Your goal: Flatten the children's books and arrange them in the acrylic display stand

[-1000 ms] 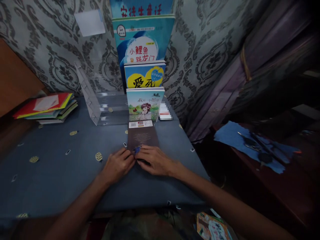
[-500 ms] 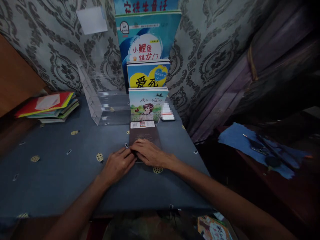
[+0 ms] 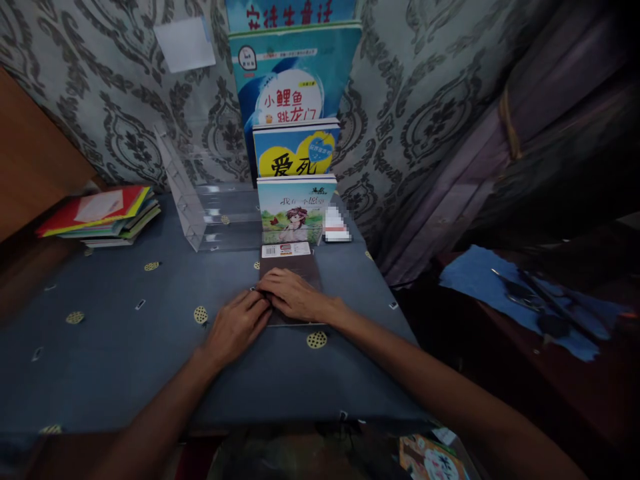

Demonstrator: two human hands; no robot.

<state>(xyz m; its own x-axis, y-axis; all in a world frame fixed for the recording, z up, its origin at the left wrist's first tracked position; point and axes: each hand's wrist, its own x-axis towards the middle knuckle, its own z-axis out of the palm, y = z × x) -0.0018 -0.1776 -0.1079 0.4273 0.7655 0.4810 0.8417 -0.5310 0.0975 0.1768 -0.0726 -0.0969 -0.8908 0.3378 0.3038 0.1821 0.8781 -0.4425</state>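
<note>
A dark brown book [image 3: 303,265] lies face down on the table, a white barcode label along its far edge. My right hand [image 3: 295,295] rests across the book, its fingers together and bent over the left edge. My left hand [image 3: 240,327] is beside that same edge, fingers curled and pressed together against it. The fingertips of both hands meet at the book's left side, and what lies under them is partly hidden. Just beyond the book, a clear acrylic display rack [image 3: 193,227] holds upright books, the front one a picture book [image 3: 295,210] with a girl on its cover.
A stack of books and folders [image 3: 103,217] lies at the left. Behind the front book stand a yellow and blue book [image 3: 295,150] and a teal book [image 3: 300,60]. A blue cloth [image 3: 480,287] with dark tools is at the right. Another book [image 3: 433,459] shows below the table edge.
The right hand has shifted slightly left and up over the book, while the left hand stays at its edge. The whole view has tilted a little.
</note>
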